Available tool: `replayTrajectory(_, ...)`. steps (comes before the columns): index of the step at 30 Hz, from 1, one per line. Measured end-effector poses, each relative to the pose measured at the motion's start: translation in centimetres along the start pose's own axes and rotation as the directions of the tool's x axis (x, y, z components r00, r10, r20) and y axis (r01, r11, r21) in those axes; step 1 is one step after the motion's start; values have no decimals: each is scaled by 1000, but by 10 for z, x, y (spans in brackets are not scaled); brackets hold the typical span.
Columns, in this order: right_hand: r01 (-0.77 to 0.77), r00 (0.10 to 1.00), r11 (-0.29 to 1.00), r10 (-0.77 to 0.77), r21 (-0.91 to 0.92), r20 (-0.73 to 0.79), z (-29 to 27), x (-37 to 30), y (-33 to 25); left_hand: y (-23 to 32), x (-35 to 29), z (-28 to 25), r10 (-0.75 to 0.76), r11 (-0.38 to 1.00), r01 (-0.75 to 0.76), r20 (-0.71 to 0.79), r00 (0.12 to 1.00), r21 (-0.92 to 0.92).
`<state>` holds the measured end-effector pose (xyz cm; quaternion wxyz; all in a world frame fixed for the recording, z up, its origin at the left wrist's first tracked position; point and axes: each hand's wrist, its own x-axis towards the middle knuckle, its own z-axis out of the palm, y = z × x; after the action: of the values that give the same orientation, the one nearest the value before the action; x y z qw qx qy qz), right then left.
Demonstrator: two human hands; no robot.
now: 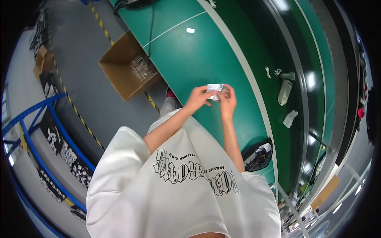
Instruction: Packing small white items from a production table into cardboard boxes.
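Note:
Both my hands meet over the green tabletop (214,47), close in front of me. Between them is a small white and silvery packet (214,87), partly covered by fingers. My left hand (198,98) is closed on its left side, thumb along the near edge. Fingers of my right hand (228,99) curl round its right side and are slightly blurred. What the packet contains cannot be made out. Farther off on the same tabletop lies a small white piece (190,30), like a card or label.
An open cardboard box (115,65) with many small clear pieces stands left of the table. On the right, a green conveyor belt (274,99) carries several white and translucent items. A black container (248,156) sits near my right elbow. Blue racking (53,113) stands at far left.

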<state>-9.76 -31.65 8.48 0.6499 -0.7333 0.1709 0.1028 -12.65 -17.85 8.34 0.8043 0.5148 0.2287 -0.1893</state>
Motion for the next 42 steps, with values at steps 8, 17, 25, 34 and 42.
replayTrajectory(8,-150,831,988,141,-28,538,258,-36,3,23,-153,-223,36,991,-122,-751,660,-60)
replayTrajectory(17,37,602,998,25,-59,798,238,-101,-45,55,-169,-206,76,997,-79,-498,864,15)
replayTrajectory(25,84,958,996,-80,-2,277,23,-127,-97,117,-107,-103,91,719,-327,384,919,613)
replayTrajectory(34,36,-5,945,326,325,-946,-246,-418,127,76,-72,-79,-207,585,-234,422,883,776)
replayTrajectory(42,384,-3,472,860,793,-511,-283,-465,404,59,-115,-42,-216,338,-284,367,905,897)
